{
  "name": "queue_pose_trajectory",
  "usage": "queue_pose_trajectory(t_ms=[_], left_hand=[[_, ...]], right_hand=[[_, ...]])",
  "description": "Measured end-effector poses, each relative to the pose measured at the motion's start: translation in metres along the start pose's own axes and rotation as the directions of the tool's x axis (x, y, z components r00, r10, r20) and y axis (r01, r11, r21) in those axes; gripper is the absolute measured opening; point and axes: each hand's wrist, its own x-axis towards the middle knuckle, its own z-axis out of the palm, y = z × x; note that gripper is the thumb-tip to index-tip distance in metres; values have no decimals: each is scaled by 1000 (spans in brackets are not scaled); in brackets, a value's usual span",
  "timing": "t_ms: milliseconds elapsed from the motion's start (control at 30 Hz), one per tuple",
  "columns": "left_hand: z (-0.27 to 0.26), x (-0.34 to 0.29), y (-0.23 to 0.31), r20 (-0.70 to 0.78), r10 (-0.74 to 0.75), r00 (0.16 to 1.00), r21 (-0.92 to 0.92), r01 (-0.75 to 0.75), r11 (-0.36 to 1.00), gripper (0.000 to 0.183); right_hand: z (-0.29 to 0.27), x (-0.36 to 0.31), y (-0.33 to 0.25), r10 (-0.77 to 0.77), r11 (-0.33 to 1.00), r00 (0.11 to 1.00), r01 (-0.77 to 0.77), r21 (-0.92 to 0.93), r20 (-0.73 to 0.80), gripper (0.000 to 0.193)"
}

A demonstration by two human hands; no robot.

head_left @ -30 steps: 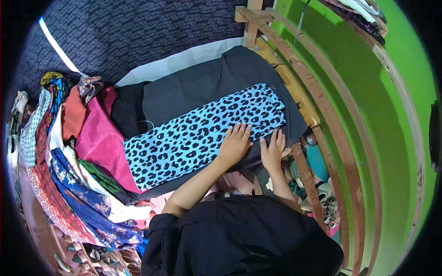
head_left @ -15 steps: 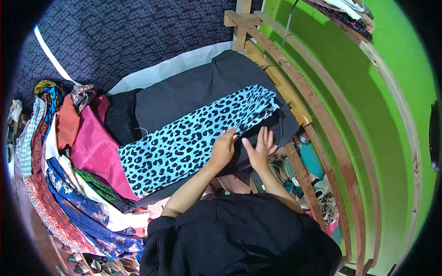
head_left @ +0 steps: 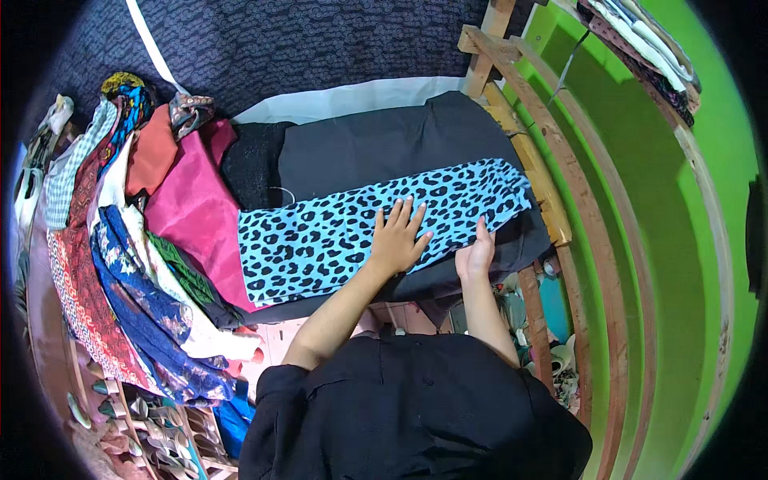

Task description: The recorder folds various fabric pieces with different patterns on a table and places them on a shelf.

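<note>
A light-blue cloth with black leopard spots (head_left: 320, 240) lies folded into a long band across a black-covered surface (head_left: 360, 152). My left hand (head_left: 398, 240) rests flat on the middle of the cloth, its fingers spread. At the near edge, toward the right end, my right hand (head_left: 475, 254) is turned on its side, fingers stretched upward against the cloth. Part of that hand's grip is hard to see.
Left of the cloth hang and lie several garments, among them a pink one (head_left: 192, 208) and a blue floral one (head_left: 148, 280). Wooden rails (head_left: 584, 200) curve along the green wall (head_left: 672, 264) on the right. Shoes (head_left: 152, 432) stand at lower left.
The view has shifted, moving the scene rightward. My left hand has flattened and spread onto the cloth. My right hand has turned sideways and come to the cloth's near edge.
</note>
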Motion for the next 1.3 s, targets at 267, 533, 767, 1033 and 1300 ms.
queue_pose_trajectory(t_ms=[267,533,767,1033,1300], left_hand=[[-9,-1,-31,176,-46,983,-751,164,640,51],[-15,46,7,-220,-248,943,-789,-22,614,57],[9,57,43,-246,-433,867,-446,295,845,64],[42,53,28,3,-211,977,-106,210,972,60],[-81,5,-52,390,-72,918,-672,230,-704,94]], right_hand=[[-8,-6,-11,28,756,891,277,-593,453,35],[2,-5,0,-134,808,743,465,-362,656,42],[-8,-19,-24,-26,999,953,14,40,302,44],[-10,-14,-9,33,983,976,8,-185,217,39],[31,-32,-29,572,73,456,800,-595,682,55]])
